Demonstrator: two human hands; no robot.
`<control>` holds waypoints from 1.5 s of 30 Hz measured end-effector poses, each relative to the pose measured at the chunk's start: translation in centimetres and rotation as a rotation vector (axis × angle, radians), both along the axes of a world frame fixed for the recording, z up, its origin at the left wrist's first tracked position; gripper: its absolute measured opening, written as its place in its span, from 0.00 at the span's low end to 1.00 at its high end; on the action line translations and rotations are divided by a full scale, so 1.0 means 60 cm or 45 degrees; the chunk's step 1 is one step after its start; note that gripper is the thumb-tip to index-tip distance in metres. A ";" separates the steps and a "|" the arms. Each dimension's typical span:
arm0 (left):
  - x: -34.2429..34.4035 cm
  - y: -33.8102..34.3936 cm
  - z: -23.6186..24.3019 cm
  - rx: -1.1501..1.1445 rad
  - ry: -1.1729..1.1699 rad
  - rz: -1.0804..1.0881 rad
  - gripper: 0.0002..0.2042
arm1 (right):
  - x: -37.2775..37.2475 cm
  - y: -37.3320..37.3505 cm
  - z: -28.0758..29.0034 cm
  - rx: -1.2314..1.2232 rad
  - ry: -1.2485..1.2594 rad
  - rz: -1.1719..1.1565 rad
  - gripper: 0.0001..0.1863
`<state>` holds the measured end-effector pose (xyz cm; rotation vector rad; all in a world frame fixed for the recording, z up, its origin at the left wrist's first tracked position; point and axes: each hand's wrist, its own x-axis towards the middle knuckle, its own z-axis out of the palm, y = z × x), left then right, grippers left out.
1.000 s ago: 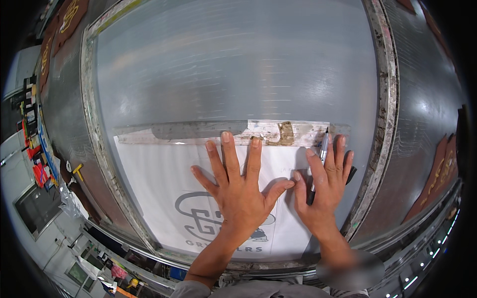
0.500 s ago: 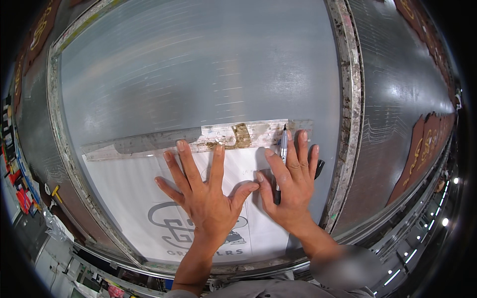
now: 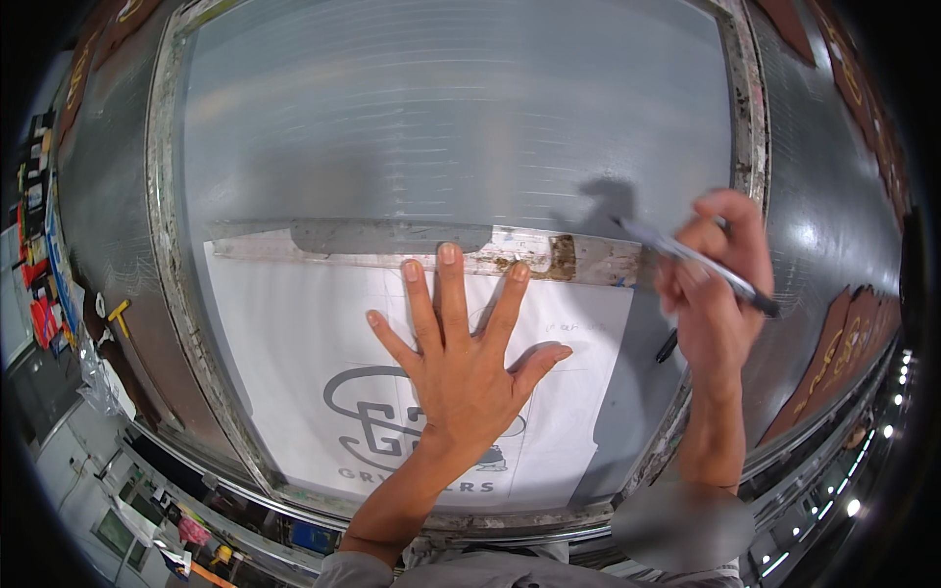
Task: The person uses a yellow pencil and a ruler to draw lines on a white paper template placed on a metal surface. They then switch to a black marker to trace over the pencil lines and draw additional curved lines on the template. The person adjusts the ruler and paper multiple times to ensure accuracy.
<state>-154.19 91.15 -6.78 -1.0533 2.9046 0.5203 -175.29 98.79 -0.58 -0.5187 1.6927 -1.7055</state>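
Note:
My left hand (image 3: 461,363) lies spread and open, its fingertips pressing on a long, stained, see-through ruler (image 3: 392,253). Its palm rests over a white paper sheet (image 3: 284,323), which carries a grey logo print (image 3: 377,446) partly covered by the hand and wrist. Raised at the right, my right hand (image 3: 720,269) is closed around a grey marker (image 3: 691,257) with a dark end. The marker's uncapped tip points up and left, beyond the ruler's right end. On the grey screen mesh (image 3: 470,127), below the right hand, lies a small black cap (image 3: 668,346).
A worn, paint-stained frame (image 3: 750,118) surrounds the mesh. Brown printed pieces (image 3: 833,363) lie on the dark table at the right. At the left are a yellow-handled tool (image 3: 120,314) and crumpled clear plastic (image 3: 103,372).
My right hand has lifted off the sheet and moved right, now gripping the marker. My left hand stays pressed on the ruler and sheet. The whole view has shifted and turned slightly.

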 end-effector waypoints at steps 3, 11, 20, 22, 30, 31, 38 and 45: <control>-0.004 -0.001 0.008 0.034 -0.011 0.017 0.41 | -0.010 -0.048 -0.039 0.068 0.055 0.162 0.05; -0.004 0.000 0.004 0.041 -0.004 0.032 0.41 | 0.004 -0.091 -0.069 0.079 0.227 0.372 0.03; -0.003 0.001 0.003 0.051 0.024 0.036 0.41 | 0.001 -0.095 -0.070 0.144 0.336 0.445 0.04; -0.003 0.000 0.003 0.034 0.021 0.032 0.41 | 0.000 -0.096 -0.072 0.152 0.364 0.457 0.04; -0.005 -0.002 0.010 0.012 -0.019 0.022 0.41 | -0.021 -0.096 -0.054 0.172 0.433 0.486 0.05; -0.005 -0.003 0.010 0.010 -0.024 0.016 0.41 | -0.025 -0.092 -0.051 0.174 0.425 0.488 0.05; -0.004 -0.004 0.015 -0.010 -0.118 0.007 0.42 | -0.067 -0.046 -0.029 0.295 0.467 0.522 0.03; -0.003 0.000 0.006 -0.041 -0.077 0.003 0.44 | -0.096 -0.001 -0.023 0.370 0.544 0.490 0.03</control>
